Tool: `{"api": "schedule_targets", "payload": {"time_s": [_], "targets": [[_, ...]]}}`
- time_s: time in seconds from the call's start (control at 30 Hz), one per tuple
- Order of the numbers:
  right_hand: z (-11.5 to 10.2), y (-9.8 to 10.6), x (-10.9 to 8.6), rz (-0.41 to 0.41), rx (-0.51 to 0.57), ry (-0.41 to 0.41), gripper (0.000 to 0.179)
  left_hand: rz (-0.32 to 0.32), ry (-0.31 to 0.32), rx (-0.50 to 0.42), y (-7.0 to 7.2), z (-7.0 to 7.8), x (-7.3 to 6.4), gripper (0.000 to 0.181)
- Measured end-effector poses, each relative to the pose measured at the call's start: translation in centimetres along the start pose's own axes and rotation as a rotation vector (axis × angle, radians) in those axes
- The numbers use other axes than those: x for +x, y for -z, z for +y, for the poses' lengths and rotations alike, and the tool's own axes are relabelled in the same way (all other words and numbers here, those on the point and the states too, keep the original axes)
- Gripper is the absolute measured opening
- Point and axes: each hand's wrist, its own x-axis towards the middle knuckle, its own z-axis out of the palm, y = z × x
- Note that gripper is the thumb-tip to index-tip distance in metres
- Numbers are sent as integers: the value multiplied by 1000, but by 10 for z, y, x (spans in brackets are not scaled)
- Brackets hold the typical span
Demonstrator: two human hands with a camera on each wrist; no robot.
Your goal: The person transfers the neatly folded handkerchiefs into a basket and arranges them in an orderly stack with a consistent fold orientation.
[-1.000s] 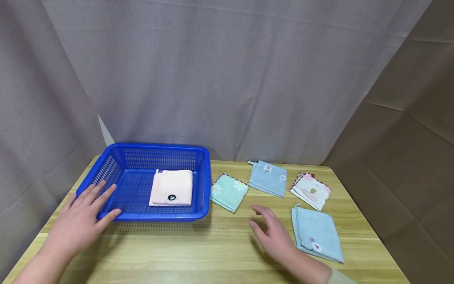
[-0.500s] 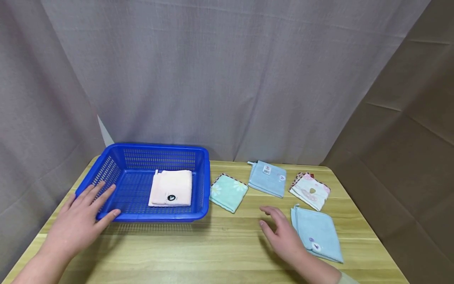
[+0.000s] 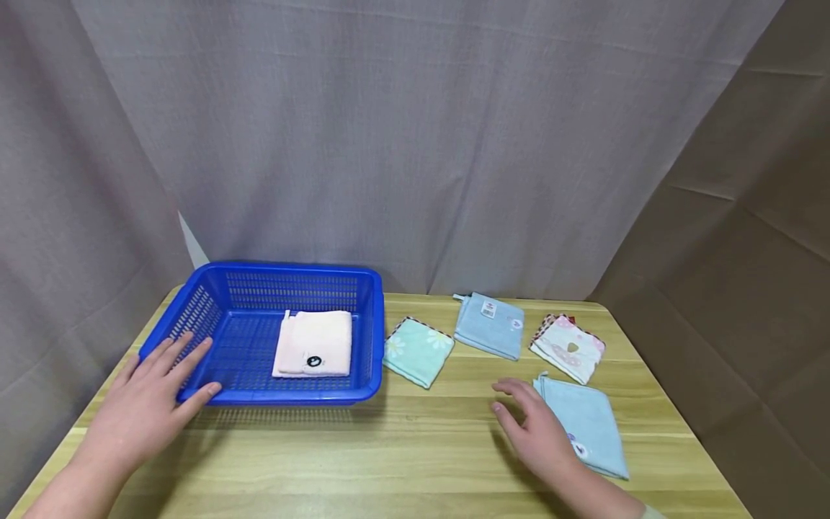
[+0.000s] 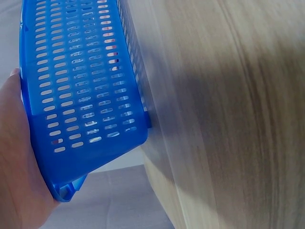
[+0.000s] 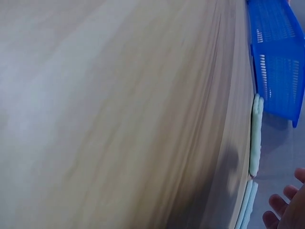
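My left hand [image 3: 139,407] rests with spread fingers on the front left corner of a blue plastic basket [image 3: 279,396]. In the left wrist view that hand lies along the rim of the slotted basket [image 4: 81,90]. A folded pale pink towel [image 3: 318,339] with a round black mark lies inside, toward the right. Over the table my right hand [image 3: 534,432] hovers with loosely bent fingers and nothing in it. It overlaps the left edge of a folded light blue towel [image 3: 593,425] in the head view. The right wrist view catches only its fingertips [image 5: 279,205].
A mint green towel with daisies [image 3: 419,353] lies beside the basket's right side. Behind are a blue towel with a label [image 3: 489,326] and a white and pink patterned towel [image 3: 569,349]. Grey curtain [image 3: 415,144] backs the wooden table [image 3: 311,468]; a brown panel [image 3: 746,288] borders its right.
My right hand has moved to the right, from bare table to over the left edge of the light blue towel. The left hand, basket and towels have stayed in place.
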Motion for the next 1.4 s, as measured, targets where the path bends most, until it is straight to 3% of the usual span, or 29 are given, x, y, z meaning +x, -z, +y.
{"api": "schedule_targets", "payload": {"time_s": [0.67, 1.4], "targets": [[27, 22, -8, 45, -63, -14, 29, 17, 4, -16, -1, -1, -1, 69], [44, 47, -17, -16, -164, -254, 46, -3, 5, -4, -1, 0, 0, 71]]}}
